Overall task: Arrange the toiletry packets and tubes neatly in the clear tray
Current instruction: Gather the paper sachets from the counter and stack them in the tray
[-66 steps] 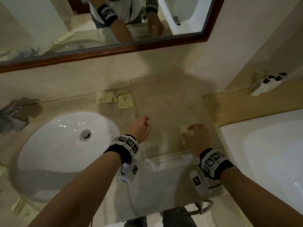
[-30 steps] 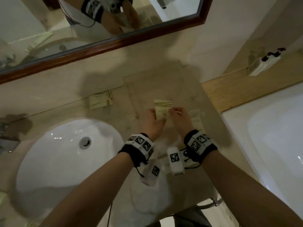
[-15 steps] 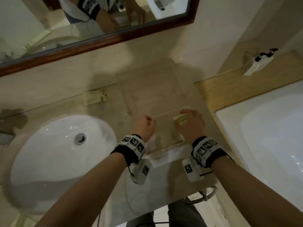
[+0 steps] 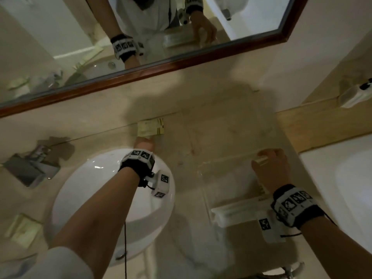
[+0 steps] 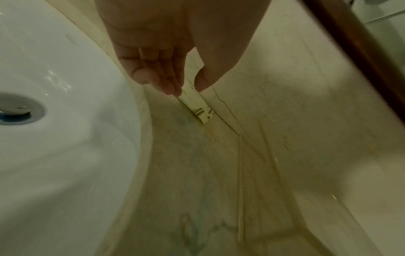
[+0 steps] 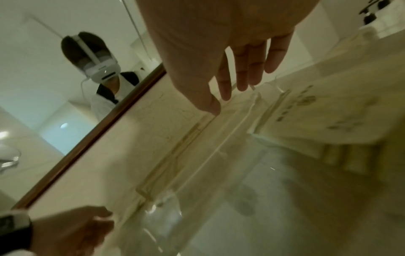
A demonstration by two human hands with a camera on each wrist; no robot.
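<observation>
Left hand: the left hand [image 4: 144, 143] reaches across the back rim of the sink [image 4: 84, 190] to the pale packet [image 4: 151, 127] lying on the counter [image 4: 187, 154] against the wall, below the mirror [image 4: 141, 29].
Left fingers: in the left wrist view the fingers [image 5: 153, 76] are held straight and close together, with the thumb set apart from them; the near end of the packet [image 5: 196, 105] shows in the gap between fingertips and thumb tip, and its striped end sticks out beyond them. Whether the fingers actually clamp the packet cannot be told; they are right at its edges.
Clear tray: the clear tray [image 4: 205, 178] sits on the counter to the right of the sink, reaching back to the wall, between the sink and the tub [image 4: 342, 188].
Right hand: the right hand [image 4: 271, 168] is over the right side of the tray, palm down.
Right fingers: in the right wrist view the fingers [image 6: 247, 69] are straight and slightly spread, tips just above the tray's clear wall [image 6: 228, 138], gripping nothing.
Packet in tray: a second pale packet [image 6: 317, 110] with printed marks lies in the tray's right part, just beside and below the right palm; in the head view only its striped edge [image 4: 261, 160] peeks out by the thumb.
Elsewhere: another packet [image 4: 23, 228] lies on the counter left of the sink, well apart from both hands.
</observation>
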